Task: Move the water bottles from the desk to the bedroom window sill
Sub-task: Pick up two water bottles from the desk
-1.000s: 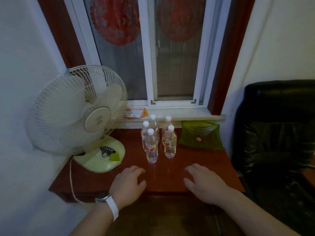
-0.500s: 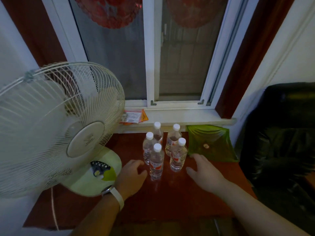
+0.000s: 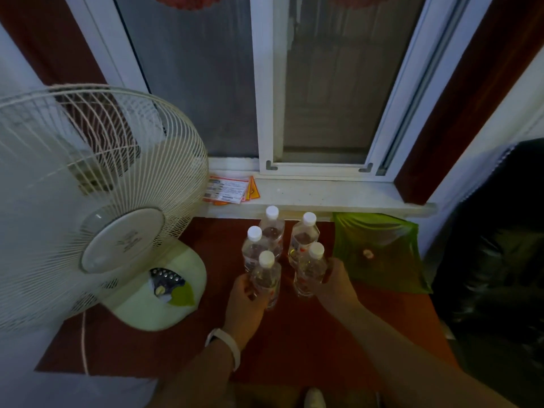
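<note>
Several clear water bottles with white caps stand in a cluster on the red-brown desk (image 3: pixel 294 343), just below the white window sill (image 3: pixel 323 195). My left hand (image 3: pixel 245 304) wraps around the near-left bottle (image 3: pixel 266 278). My right hand (image 3: pixel 335 285) wraps around the near-right bottle (image 3: pixel 309 269). Both of these bottles stand upright on the desk. Behind them stand the far-left bottle (image 3: pixel 272 228), the far-right bottle (image 3: pixel 304 234) and another bottle (image 3: pixel 252 248) at the left.
A large white desk fan (image 3: pixel 97 207) fills the left side, its pale green base (image 3: pixel 153 298) close to my left hand. A green dish (image 3: pixel 379 251) sits right of the bottles. Paper leaflets (image 3: pixel 229 191) lie on the sill's left end. A black armchair (image 3: pixel 494 260) stands at the right.
Both hands moved forward from the desk's front part and closed around the two nearest bottles. My head came closer and tilted down.
</note>
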`<state>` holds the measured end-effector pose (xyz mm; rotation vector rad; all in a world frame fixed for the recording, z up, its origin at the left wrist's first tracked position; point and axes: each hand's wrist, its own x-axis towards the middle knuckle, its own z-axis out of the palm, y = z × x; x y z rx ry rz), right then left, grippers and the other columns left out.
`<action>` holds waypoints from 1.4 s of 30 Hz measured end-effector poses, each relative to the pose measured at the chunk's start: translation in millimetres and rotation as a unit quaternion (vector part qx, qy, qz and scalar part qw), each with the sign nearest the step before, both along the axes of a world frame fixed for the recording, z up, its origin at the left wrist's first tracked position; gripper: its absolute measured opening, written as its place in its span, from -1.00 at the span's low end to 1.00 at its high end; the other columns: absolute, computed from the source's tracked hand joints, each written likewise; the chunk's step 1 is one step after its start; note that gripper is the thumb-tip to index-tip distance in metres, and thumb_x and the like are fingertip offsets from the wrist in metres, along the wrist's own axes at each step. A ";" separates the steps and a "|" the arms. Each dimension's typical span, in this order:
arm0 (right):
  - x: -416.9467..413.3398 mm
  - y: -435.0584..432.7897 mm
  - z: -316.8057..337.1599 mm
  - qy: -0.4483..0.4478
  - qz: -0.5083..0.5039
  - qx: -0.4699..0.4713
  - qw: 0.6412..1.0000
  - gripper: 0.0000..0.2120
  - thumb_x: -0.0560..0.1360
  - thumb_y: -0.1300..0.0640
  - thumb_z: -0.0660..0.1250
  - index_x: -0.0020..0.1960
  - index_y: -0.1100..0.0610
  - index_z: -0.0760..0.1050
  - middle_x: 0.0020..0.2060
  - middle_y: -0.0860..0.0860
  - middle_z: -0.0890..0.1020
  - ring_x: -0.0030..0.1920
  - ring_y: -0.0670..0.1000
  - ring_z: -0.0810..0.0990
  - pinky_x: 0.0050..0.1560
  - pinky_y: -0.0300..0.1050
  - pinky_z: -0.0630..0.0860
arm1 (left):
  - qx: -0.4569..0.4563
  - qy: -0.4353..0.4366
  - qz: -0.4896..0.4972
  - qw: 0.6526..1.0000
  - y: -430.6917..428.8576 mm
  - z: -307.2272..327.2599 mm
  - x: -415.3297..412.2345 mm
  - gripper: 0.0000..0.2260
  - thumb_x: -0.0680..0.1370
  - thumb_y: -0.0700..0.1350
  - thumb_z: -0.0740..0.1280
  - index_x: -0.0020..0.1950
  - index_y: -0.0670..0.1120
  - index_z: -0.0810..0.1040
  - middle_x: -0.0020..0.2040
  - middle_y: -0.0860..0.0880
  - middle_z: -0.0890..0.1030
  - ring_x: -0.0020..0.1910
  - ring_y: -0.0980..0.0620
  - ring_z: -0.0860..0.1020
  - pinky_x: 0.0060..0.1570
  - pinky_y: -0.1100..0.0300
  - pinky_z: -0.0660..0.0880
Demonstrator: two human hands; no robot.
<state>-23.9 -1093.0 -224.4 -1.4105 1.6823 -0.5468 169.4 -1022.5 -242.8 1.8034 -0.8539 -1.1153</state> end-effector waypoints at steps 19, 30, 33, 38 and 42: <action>7.9 -10.8 -33.3 -0.090 -0.028 -0.039 0.995 -0.48 0.33 -0.03 0.56 0.13 -0.13 0.32 -0.02 -0.13 0.60 -0.04 -0.09 0.61 -0.04 -0.06 0.59 | -0.012 -0.046 0.061 0.997 -21.1 -11.1 -25.4 -0.67 0.42 -0.10 0.55 -0.02 0.22 0.47 -0.13 0.20 0.64 -0.23 0.36 0.61 -0.24 0.35 0.51; -13.2 1.3 -20.7 -0.174 -0.040 -0.004 0.984 -0.46 0.32 0.09 0.59 0.18 -0.07 0.40 -0.02 -0.16 0.60 0.02 -0.13 0.59 0.03 -0.07 0.54 | -0.024 -0.021 0.056 0.998 4.1 -6.6 -15.4 -0.54 0.36 -0.04 0.59 0.18 0.12 0.49 -0.02 0.19 0.63 -0.05 0.25 0.59 -0.13 0.29 0.49; -16.4 10.0 -9.0 -0.193 -0.041 -0.010 0.980 -0.50 0.33 0.14 0.58 0.16 -0.06 0.42 -0.02 -0.13 0.62 -0.01 -0.14 0.60 -0.05 -0.17 0.52 | -0.049 -0.010 0.045 0.998 8.1 -1.6 -11.4 -0.52 0.36 -0.04 0.60 0.18 0.17 0.49 0.02 0.20 0.64 0.00 0.24 0.60 -0.04 0.24 0.52; -16.9 21.5 6.1 -0.216 -0.077 -0.040 0.973 -0.46 0.31 0.16 0.59 0.21 0.00 0.46 0.00 -0.08 0.65 0.02 -0.10 0.62 -0.04 -0.15 0.53 | -0.077 -0.003 0.002 0.997 1.5 10.8 -0.8 -0.56 0.33 -0.10 0.61 0.13 0.15 0.56 0.03 0.12 0.69 0.03 0.11 0.66 0.04 0.09 0.59; -19.3 34.0 27.2 -0.229 -0.106 -0.061 0.966 -0.51 0.34 0.18 0.57 0.20 0.03 0.49 -0.01 -0.08 0.67 -0.01 -0.14 0.64 -0.15 -0.29 0.54 | -0.100 0.014 -0.058 0.993 -6.9 29.5 -1.4 -0.52 0.33 -0.08 0.61 0.19 0.13 0.56 0.06 0.11 0.69 0.05 0.12 0.65 0.07 0.04 0.61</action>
